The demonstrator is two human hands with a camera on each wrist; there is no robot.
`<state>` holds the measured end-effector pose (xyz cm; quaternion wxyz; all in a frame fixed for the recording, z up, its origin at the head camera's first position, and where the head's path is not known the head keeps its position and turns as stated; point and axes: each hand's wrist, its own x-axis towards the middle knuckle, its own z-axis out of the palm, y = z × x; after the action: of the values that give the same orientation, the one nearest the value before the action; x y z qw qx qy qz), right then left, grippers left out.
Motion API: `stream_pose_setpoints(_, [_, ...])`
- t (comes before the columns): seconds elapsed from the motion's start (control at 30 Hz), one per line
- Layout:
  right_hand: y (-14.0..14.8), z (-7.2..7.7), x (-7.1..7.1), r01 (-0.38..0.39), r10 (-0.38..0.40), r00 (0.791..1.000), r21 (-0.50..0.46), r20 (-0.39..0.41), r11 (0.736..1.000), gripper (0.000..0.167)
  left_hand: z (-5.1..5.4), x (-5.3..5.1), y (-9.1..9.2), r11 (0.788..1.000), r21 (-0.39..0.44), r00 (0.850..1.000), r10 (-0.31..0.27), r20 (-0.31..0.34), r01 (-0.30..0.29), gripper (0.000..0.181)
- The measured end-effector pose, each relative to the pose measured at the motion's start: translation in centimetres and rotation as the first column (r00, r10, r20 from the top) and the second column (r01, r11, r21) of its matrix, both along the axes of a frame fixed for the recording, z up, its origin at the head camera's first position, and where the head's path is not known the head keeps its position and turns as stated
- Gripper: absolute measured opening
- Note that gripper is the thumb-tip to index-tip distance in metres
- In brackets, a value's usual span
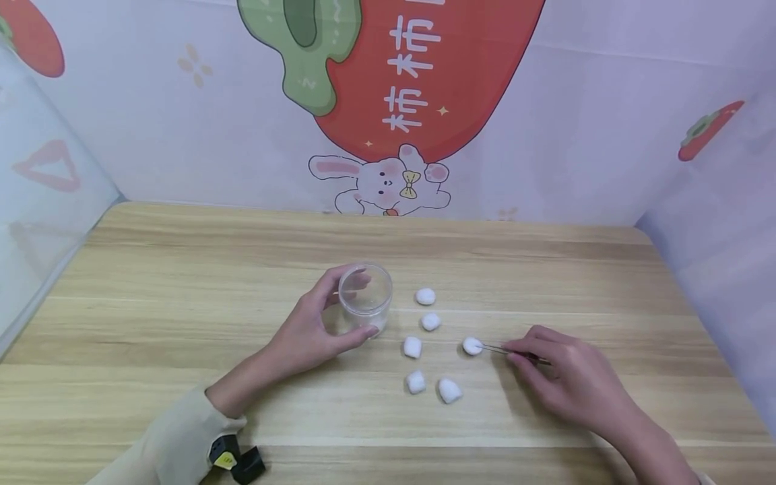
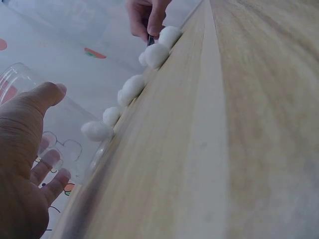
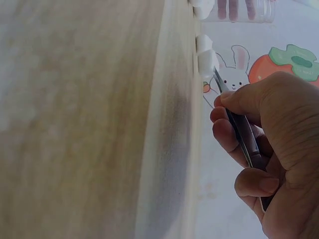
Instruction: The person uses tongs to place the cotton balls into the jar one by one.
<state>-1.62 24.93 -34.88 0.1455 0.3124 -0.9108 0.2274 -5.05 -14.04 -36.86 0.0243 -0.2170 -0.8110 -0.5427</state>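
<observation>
My left hand (image 1: 315,330) curls round a clear round jar (image 1: 366,296) that stands upright on the table; a white ball, perhaps inside it or behind it, shows near its base in the left wrist view. My right hand (image 1: 572,377) pinches dark metal tweezers (image 3: 244,133), and their tips touch a white cotton ball (image 1: 472,346) on the table. Between the jar and the tweezers lie several more cotton balls, among them one at the back (image 1: 426,296) and one nearest the front (image 1: 449,391).
The wood-grain table (image 1: 182,269) ends at a printed cloth backdrop (image 1: 576,135) with a rabbit and a red fruit. More cloth rises at the left and right sides. A black device (image 1: 233,459) is at the left sleeve.
</observation>
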Motion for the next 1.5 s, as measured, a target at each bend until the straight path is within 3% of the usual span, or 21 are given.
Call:
stream_pose_setpoints(0.77, [-1.3, 1.1, -1.8, 0.006, -0.004, 1.0, -0.073, 0.027, 0.997, 0.025, -0.1, -0.1, -0.1, 1.0, 0.01, 1.0, -0.002, 0.006, 0.002, 0.083])
stream_pose_setpoints(1.17, [-2.5, 2.0, -2.6, 0.046, -0.042, 0.998, -0.103, 0.047, 0.994, 0.021, 0.0, -0.2, 0.0, 1.0, -0.002, 1.0, 0.002, 0.015, -0.002, 0.083])
stream_pose_setpoints(1.5, [-3.7, 3.3, -4.5, -0.023, 0.036, 0.997, -0.181, 0.072, 0.983, 0.017, 0.3, -0.4, 0.2, 1.0, -0.01, 1.0, 0.002, 0.028, -0.002, 0.083])
